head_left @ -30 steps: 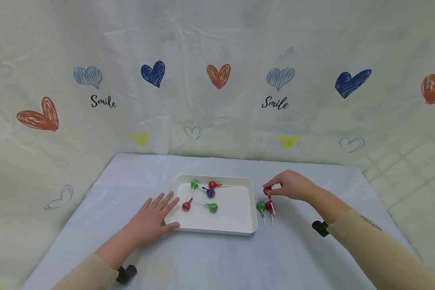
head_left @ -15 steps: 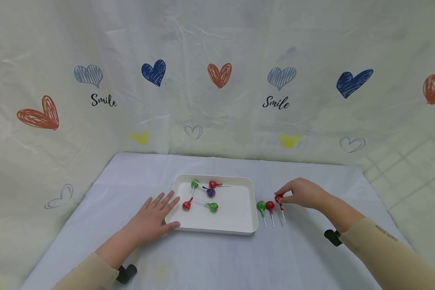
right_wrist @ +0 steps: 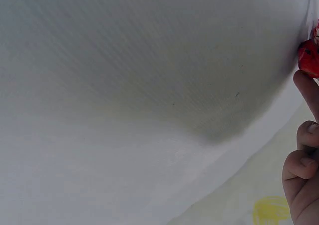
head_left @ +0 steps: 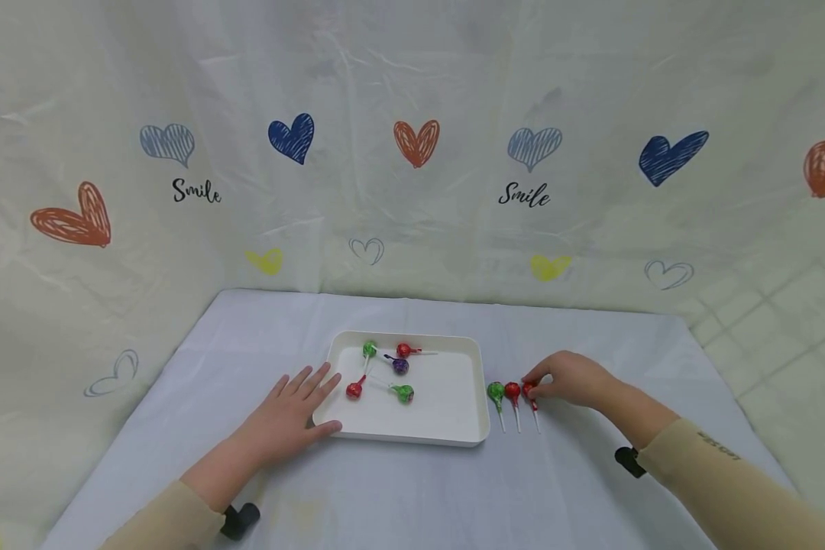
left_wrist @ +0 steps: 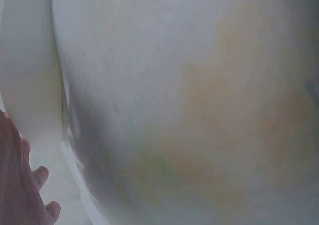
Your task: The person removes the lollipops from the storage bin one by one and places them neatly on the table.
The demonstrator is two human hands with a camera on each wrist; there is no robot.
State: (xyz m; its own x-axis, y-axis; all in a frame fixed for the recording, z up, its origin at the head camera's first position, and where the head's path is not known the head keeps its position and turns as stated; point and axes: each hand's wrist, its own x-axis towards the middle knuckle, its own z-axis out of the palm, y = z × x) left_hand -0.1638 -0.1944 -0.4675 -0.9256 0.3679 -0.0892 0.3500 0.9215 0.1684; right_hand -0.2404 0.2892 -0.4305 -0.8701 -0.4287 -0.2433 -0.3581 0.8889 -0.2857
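Observation:
My right hand [head_left: 569, 380] pinches a red lollipop [head_left: 528, 392] by its wrapped head, the stick pointing toward me on the cloth. Just left of it lie another red lollipop [head_left: 512, 391] and a green lollipop [head_left: 496, 393], side by side in a row. In the right wrist view a fingertip touches the red candy [right_wrist: 309, 59] at the edge. My left hand [head_left: 287, 412] rests with spread fingers on the left rim of the white tray [head_left: 447, 437]. Inside the tray lie several lollipops, among them a purple lollipop [head_left: 400, 366] and a green lollipop [head_left: 403, 393].
A white cloth covers the table [head_left: 412, 496]. Behind it hangs a pale curtain [head_left: 461, 69] printed with hearts and "Smile". Black wrist cameras sit under both forearms.
My right hand has moved right and then toward me, carrying the red lollipop from above the row down to its right end. The left hand and tray stay put.

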